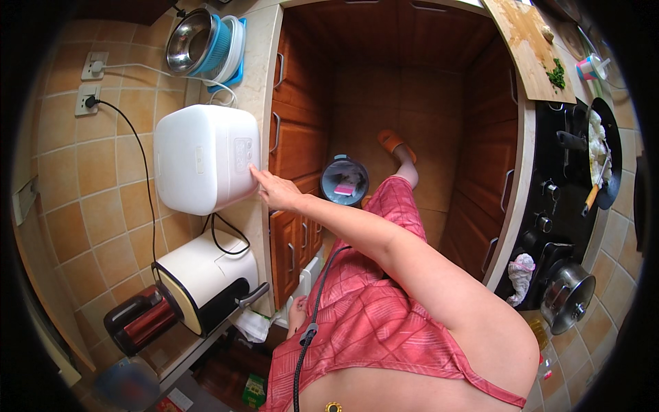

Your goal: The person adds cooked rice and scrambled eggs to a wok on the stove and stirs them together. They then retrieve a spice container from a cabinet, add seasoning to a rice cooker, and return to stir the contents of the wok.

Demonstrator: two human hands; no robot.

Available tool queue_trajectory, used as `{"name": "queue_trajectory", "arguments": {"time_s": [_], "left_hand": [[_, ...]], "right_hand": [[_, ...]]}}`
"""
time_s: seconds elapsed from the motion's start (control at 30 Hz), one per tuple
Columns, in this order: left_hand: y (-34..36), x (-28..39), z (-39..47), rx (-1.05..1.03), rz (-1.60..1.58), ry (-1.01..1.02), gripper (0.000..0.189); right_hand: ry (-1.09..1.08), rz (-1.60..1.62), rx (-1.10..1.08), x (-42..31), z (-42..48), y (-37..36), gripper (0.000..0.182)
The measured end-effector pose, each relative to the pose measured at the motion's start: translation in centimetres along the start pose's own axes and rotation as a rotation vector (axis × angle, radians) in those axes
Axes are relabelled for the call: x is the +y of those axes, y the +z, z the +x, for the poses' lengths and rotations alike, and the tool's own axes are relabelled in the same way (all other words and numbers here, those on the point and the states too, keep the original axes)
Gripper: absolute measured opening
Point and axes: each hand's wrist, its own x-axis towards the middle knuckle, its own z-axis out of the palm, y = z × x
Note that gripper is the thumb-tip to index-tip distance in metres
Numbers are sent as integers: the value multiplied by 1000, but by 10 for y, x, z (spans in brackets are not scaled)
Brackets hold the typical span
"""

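My right hand (279, 189) reaches across my body to a white rice cooker (188, 159) on the left counter. Its index fingertip touches the button panel (243, 154) on the cooker's front, and the hand holds nothing. Low beside my hip hangs my left hand (297, 312), partly hidden by the red patterned dress (355, 329); its fingers are too small to read. Just nearer than the cooker stands a white and black appliance (216, 278) with a grey handle, beside a dark red jug-like appliance (141, 316).
Steel and blue bowls (198, 44) are stacked behind the cooker. A bin (345, 180) stands on the floor by the drawers. To the right are a cutting board (525, 46) with chopped greens, a wok (612, 154) on the black stove (558, 154), and a lidded pot (566, 296).
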Motion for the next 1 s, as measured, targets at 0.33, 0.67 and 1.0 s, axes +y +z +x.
{"name": "queue_trajectory", "arguments": {"time_s": [0.33,0.67,1.0], "left_hand": [[2,13,-8,-2,-27,-35,25],[1,14,-2,-11,-16,-31,25],[1,9,4,-5,45,8,25]], "right_hand": [[7,10,-15,-1,-1,1,72],[-5,-22,4,1,1,1,71],[-16,0,9,1,-2,1,72]]}}
